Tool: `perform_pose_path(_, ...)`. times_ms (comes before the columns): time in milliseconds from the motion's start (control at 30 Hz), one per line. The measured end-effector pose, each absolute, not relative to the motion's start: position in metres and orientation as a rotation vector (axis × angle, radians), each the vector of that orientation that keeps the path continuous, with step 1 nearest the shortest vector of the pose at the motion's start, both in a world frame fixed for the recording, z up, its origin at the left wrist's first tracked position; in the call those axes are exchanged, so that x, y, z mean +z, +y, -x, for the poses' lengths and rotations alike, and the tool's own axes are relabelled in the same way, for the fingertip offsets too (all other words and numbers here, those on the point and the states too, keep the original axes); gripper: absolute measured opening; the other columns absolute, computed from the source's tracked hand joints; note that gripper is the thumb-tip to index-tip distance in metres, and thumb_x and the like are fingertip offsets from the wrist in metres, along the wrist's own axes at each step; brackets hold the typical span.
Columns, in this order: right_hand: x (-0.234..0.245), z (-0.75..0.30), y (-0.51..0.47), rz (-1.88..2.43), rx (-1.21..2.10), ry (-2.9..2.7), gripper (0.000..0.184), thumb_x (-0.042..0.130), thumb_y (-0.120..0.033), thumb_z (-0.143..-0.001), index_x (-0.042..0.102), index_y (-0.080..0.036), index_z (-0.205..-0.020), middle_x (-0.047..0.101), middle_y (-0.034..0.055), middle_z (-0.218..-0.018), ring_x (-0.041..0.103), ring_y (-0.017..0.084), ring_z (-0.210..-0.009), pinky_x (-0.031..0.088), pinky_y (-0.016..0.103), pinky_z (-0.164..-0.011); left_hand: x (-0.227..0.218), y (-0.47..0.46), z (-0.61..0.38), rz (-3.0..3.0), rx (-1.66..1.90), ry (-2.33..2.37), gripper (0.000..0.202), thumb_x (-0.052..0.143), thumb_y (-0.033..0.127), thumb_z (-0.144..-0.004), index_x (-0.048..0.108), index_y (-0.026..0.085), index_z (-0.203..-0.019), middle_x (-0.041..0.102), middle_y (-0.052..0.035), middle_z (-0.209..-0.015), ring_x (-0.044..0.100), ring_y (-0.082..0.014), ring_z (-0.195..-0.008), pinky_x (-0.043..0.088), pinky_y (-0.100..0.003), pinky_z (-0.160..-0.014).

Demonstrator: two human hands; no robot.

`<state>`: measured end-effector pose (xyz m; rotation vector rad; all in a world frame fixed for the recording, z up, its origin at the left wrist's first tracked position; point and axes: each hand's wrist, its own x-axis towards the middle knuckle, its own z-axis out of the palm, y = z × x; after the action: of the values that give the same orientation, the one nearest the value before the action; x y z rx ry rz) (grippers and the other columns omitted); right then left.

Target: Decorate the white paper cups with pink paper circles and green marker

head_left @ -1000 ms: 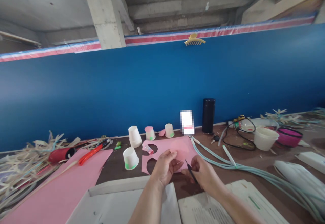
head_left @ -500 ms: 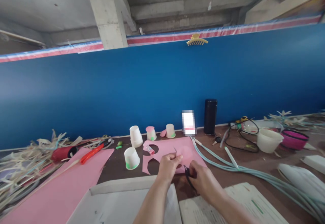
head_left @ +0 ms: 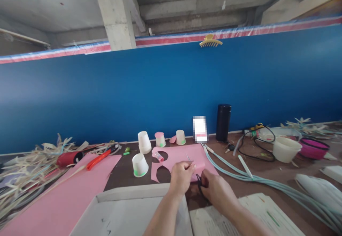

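My right hand (head_left: 216, 188) is closed around the dark handles of a pair of scissors (head_left: 200, 186). A thin blade tip shows above the pink paper (head_left: 175, 154), just past my left fingers. My left hand (head_left: 182, 175) pinches that paper between thumb and fingers, and a piece of it bends up between the two hands. Rounded cut-outs open along the paper's left side. On it lies a small clear-and-pink tube (head_left: 159, 157). Left of the sheet stands an upturned paper cup (head_left: 140, 165) with a green rim.
Behind are stacked white cups (head_left: 144, 142), two small cups with pink discs, and a black flask (head_left: 223, 122). Pale blue cables (head_left: 267, 180) run along the right. An open white box (head_left: 128, 209) lies in front. More pink paper (head_left: 66, 193) and orange-handled pliers (head_left: 98, 159) lie left.
The view shifts slightly. The paper between my hands now curls up more, and the blade tip sits a little differently against it. Both hands keep their hold.
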<state>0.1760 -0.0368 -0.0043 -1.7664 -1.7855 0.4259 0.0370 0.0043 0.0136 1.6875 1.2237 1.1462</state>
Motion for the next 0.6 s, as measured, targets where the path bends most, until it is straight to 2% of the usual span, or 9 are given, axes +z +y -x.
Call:
perform_pose_path(133, -0.002, -0.171, -0.041, 1.587, 0.623, -1.837, 0.012, 0.059, -0.022, -0.067, 0.046, -0.021, -0.068, 0.055, -0.0048, -0.055, 0.045, 0.009, -0.049, 0.027, 0.019, -0.047, 0.012, 0.005, -0.035, -1.701, 1.200, 1.257, 0.025, 0.053, 0.034, -0.073, 0.061, 0.017, -0.057, 0.049, 0.0030, -0.053, 0.040, -0.0115, -0.055, 0.030, -0.021, -0.053)
perform_pose_path(267, -0.002, -0.167, -0.041, 1.520, 0.655, -1.819, 0.009, 0.055, -0.022, -0.070, 0.048, -0.021, -0.076, 0.058, -0.0038, -0.059, 0.051, 0.011, -0.053, 0.031, 0.019, -0.049, 0.012, 0.008, -0.031, -1.635, 1.215, 1.237, 0.027, 0.057, 0.036, -0.071, 0.056, 0.017, -0.051, 0.042, 0.0041, -0.046, 0.036, -0.0098, -0.049, 0.027, -0.021, -0.050)
perform_pose_path(333, -0.004, -0.167, -0.039, 1.508, 0.674, -1.762, 0.015, 0.055, -0.025, -0.072, 0.049, -0.021, -0.085, 0.059, -0.0037, -0.059, 0.052, 0.011, -0.052, 0.033, 0.020, -0.049, 0.012, 0.011, -0.028, -1.527, 1.215, 1.222, 0.027, 0.060, 0.038, -0.069, 0.057, 0.016, -0.052, 0.042, 0.0043, -0.046, 0.036, -0.0093, -0.047, 0.029, -0.022, -0.049)
perform_pose_path(433, -0.008, -0.171, -0.035, 1.513, 0.735, -1.671, 0.029, 0.058, -0.028, -0.070, 0.051, -0.021, -0.097, 0.056, -0.0051, -0.056, 0.051, 0.011, -0.049, 0.033, 0.019, -0.045, 0.013, 0.017, -0.019, -1.239, 1.262, 1.177, 0.025, 0.065, 0.040, -0.064, 0.060, 0.016, -0.062, 0.050, 0.0023, -0.055, 0.045, -0.0100, -0.051, 0.037, -0.022, -0.053)
perform_pose_path(600, -0.008, -0.177, -0.029, 1.415, 1.071, -1.490, 0.038, 0.059, -0.040, -0.071, 0.055, -0.018, -0.101, 0.054, -0.0048, -0.053, 0.043, 0.009, -0.042, 0.029, 0.018, -0.036, 0.011, 0.027, -0.003, -0.959, 1.305, 1.000, 0.026, 0.070, 0.037, -0.062, 0.059, 0.016, -0.072, 0.057, -0.0015, -0.074, 0.054, -0.0111, -0.066, 0.047, -0.026, -0.067)
